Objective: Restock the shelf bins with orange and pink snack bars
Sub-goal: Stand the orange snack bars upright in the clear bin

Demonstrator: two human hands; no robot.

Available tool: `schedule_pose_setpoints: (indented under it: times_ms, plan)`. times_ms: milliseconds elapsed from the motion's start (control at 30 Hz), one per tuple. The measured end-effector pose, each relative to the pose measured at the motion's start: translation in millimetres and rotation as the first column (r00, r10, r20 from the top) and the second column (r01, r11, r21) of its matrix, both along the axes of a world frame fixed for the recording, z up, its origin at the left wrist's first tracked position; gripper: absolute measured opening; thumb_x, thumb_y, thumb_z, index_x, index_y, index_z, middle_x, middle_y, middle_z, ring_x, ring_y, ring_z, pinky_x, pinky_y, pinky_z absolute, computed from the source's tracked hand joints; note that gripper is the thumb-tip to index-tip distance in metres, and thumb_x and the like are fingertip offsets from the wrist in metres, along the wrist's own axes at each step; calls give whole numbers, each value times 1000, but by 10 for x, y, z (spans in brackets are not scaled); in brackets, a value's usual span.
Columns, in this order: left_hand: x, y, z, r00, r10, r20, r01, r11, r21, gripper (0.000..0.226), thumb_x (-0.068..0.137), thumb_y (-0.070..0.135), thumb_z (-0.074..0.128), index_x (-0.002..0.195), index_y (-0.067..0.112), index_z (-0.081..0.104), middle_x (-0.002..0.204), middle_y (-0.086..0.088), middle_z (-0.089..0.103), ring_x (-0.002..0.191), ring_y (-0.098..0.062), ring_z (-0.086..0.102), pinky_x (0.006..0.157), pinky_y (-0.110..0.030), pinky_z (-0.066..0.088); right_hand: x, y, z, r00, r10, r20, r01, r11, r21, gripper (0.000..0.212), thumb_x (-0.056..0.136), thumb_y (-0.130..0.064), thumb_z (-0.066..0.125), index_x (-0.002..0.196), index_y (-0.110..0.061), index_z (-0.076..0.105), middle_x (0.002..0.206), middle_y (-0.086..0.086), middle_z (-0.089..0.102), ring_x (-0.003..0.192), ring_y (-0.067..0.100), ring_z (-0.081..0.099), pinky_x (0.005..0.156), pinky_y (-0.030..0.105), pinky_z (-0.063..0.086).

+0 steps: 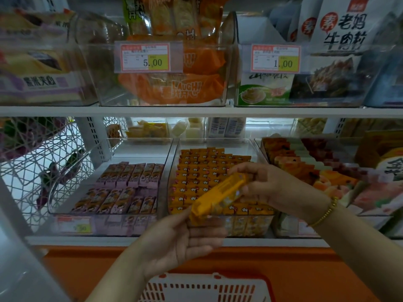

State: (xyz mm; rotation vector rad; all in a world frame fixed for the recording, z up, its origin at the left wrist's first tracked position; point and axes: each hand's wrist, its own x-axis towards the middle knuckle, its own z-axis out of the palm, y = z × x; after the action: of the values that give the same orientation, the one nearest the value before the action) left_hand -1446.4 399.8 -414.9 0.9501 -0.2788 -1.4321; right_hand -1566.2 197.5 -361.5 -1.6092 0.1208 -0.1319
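Over the bin (173, 166), left hand (185, 238) and right hand (269, 186) pinch bar (218, 196).

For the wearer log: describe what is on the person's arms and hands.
The left hand and right hand are bare: no gloves, no rings that show. Both forearms are uncovered as far as the frame's edge, with no sleeves in view. The only thing worn is a bracelet of small gold-coloured beads round the right wrist.
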Motion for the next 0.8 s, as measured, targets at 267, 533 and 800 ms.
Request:
schedule_pose_setpoints:
  times_ms: [267, 533, 800]
  plan:
    - [55, 48, -40, 955, -171, -244, 99, 954, -284, 69, 75, 9, 78, 131, -13, 43, 110, -34, 60, 84, -36, 69, 70, -41, 60, 53, 52, -88, 986, 41, 160, -25, 995, -101, 51, 71, 32, 48, 70, -18, 58, 103, 9, 69, 90, 17, 65, 66, 26, 53]
    - [-4, -76, -21, 936, 240, 256, -220, 970, -104, 35, 74, 13, 65, 105, -3, 67, 98, -17, 70, 83, -24, 70, 72, -30, 59, 179, 101, -107, 885, -465, 27, 464, 885, 31, 30, 89, 2, 57, 117, -11, 56, 118, 8, 63, 101, 23, 66, 83, 33, 56]
    - [-88, -140, -137, 44, 254, 966, -329, 917, -226, 31, 82, 23, 71, 106, 34, 56, 96, 20, 58, 90, 11, 53, 73, -4, 43, 217, 242, -157, 917, -364, -163, 346, 929, -131, 56, 79, -33, 73, 122, -1, 56, 101, 9, 72, 81, 24, 71, 70, 31, 59]
